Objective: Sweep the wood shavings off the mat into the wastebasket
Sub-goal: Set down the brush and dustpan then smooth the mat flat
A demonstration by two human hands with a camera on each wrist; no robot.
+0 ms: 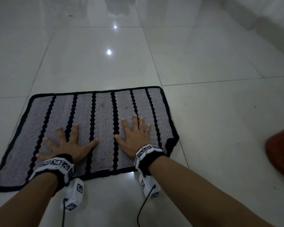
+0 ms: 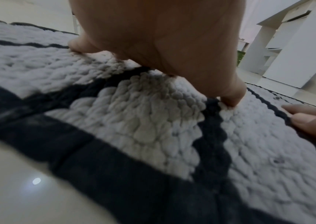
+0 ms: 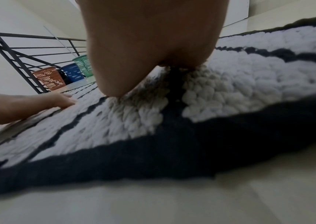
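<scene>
A grey knitted mat (image 1: 103,122) with black stripes and a black border lies on the tiled floor. My left hand (image 1: 69,145) presses flat on its near left part, fingers spread. My right hand (image 1: 134,136) lies flat on the near right part, fingers straight. Neither holds anything. A few small dark specks (image 1: 103,104) sit on the mat's far half; no pile of shavings shows. The left wrist view shows my left palm (image 2: 163,37) on the mat (image 2: 134,121). In the right wrist view my right palm (image 3: 149,37) rests on the mat (image 3: 249,84).
Orange (image 3: 49,78), blue (image 3: 72,72) and green (image 3: 84,65) mesh baskets stand by a dark metal railing (image 3: 19,53) beyond the mat's left side. A blurred red-orange object (image 1: 282,154) sits at the right edge. White furniture (image 2: 297,45) stands off to the right.
</scene>
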